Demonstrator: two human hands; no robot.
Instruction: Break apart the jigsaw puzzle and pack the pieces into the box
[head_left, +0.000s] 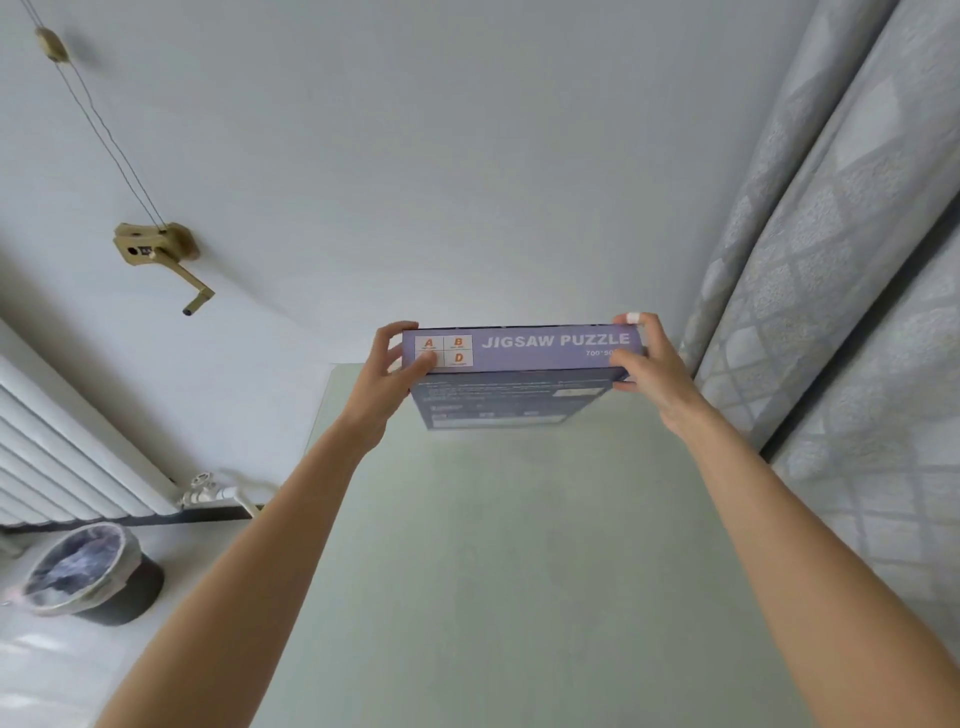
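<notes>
Holding the box at both ends, the left hand and right hand each grip it above the far edge of the surface. No pieces show; next it likely needs setting down and opening.

A single wide-angle view comes from the person's head, facing forward and slightly down along both bare forearms. The left hand and right hand sit at arm's reach near the frame's centre. Beyond the fingertips rises the wall; below them stretches the table. Straight edges bow toward the borders.
</notes>
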